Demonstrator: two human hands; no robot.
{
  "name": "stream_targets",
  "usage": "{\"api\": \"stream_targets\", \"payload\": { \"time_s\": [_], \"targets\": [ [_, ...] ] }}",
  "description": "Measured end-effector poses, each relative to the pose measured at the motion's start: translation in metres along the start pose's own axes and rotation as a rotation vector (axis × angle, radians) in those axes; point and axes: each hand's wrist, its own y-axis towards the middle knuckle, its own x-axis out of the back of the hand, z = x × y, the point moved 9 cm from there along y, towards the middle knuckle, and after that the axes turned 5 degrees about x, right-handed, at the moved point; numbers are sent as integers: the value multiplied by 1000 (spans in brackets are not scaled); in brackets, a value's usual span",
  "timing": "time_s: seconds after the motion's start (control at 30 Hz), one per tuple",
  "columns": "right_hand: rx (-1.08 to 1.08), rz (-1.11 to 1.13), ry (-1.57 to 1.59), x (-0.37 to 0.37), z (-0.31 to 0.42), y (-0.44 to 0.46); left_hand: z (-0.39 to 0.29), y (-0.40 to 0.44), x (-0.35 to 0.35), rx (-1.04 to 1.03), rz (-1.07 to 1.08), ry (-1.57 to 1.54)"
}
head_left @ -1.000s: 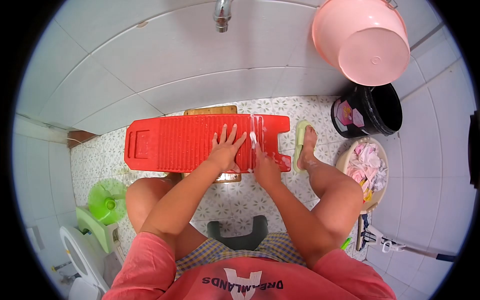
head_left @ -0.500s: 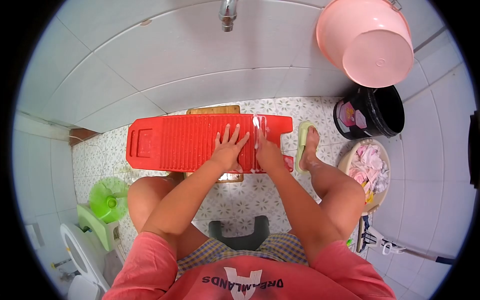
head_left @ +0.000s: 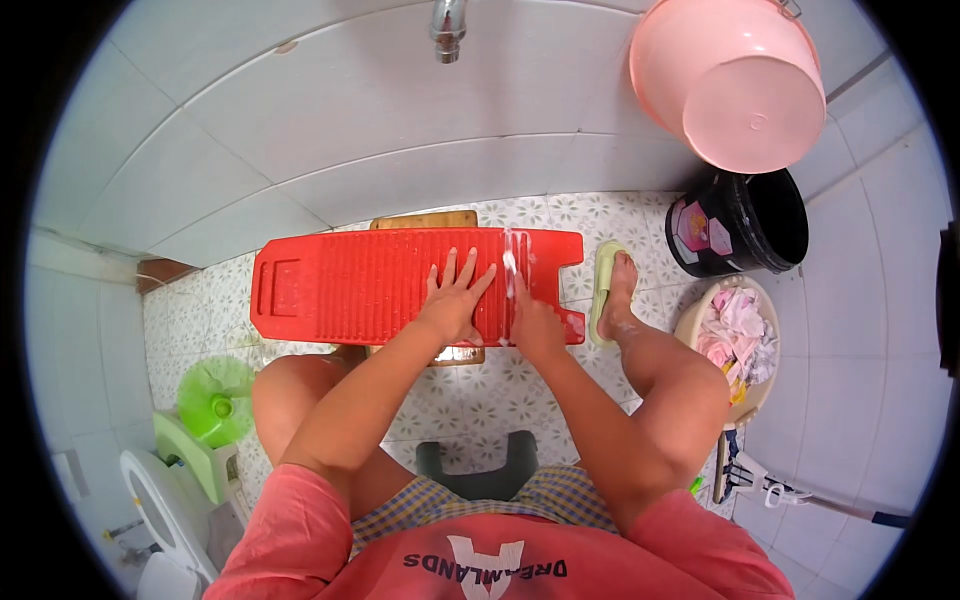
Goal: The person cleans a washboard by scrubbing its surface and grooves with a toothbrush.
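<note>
A long red plastic washboard with a ridged middle lies crosswise in front of me. My left hand rests flat on its ridges, fingers spread, holding nothing. Close to the board's right end, my right hand is closed, with the index finger stretched forward along a groove. White foam sits in that groove just beyond the fingertip. Whether a small thing is pinched under the right fingers is hidden. Beneath the board, a wooden stool shows at its edges.
To the right stand a black bucket and a beige basin of wet-looking clothes. A pink tub hangs on the wall above them. A tap juts out ahead. At left are a green brush-like item and a toilet.
My right hand has shifted slightly toward me along the groove, and more white foam shows beyond its fingertip. My left hand keeps its place on the ridges.
</note>
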Motion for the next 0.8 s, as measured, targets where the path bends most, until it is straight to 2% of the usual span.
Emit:
{"api": "stream_targets", "payload": {
  "time_s": [0.1,0.23,0.53,0.6,0.73,0.8],
  "targets": [
    [39,-87,39,9,2,24,-1,0,0,-4,2,-6],
    [24,-94,52,13,1,38,-1,0,-1,-4,2,2],
    [-5,46,61,-8,-7,-2,-1,0,0,-11,-6,-1],
    [94,-57,104,-11,-4,-18,0,-1,0,-11,0,4],
    [33,8,49,-24,-13,-28,-1,-1,1,-6,4,0],
    [135,-136,65,-11,-5,-24,-2,-2,2,-4,6,0]
  ]
}}
